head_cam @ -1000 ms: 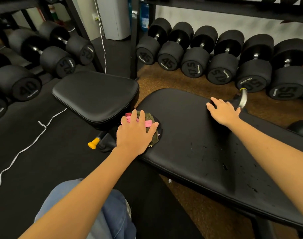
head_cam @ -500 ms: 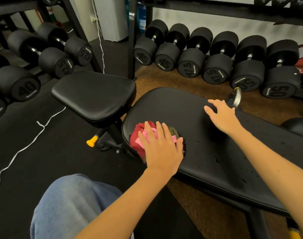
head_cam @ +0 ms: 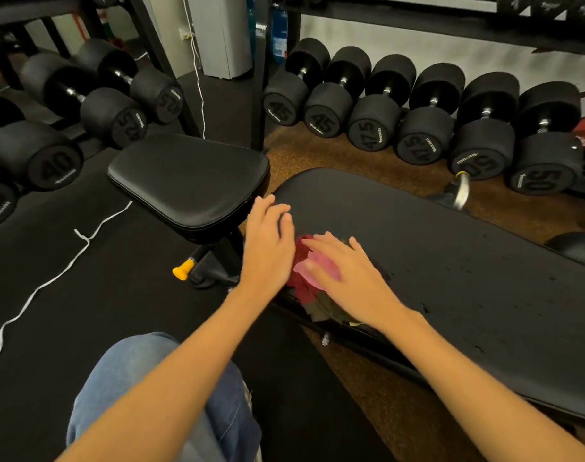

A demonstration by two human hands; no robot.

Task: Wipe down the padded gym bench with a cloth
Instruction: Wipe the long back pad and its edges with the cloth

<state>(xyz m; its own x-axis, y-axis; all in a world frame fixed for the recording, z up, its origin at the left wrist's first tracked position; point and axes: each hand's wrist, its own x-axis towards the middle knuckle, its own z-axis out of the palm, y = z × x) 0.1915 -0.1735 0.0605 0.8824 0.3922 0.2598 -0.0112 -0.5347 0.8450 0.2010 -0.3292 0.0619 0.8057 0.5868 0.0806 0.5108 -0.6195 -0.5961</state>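
One long black padded surface (head_cam: 451, 261) and one separate seat pad (head_cam: 191, 181). Six dumbbells (head_cam: 377, 111) line the far floor. Two hands: right hand (head_cam: 347, 278) flat, fingers spread, presses one red-pink cloth (head_cam: 312, 265) at the pad's near end; left hand (head_cam: 268, 248) spread just beside it.

Readable markings, all raised on dumbbell end caps. Right rack, left to right: "45" (head_cam: 279, 110); "45" (head_cam: 321, 121); "47.5" (head_cam: 369, 134); "47.5" (head_cam: 419, 148); "50" (head_cam: 481, 165), partly hidden by a lever; "50" (head_cam: 541, 180). Left rack: "40" (head_cam: 56, 166); "42.5" (head_cam: 130, 125); "42.5" (head_cam: 169, 101). Each cap also carries a small brand word in pale letters, too small to read with certainty.
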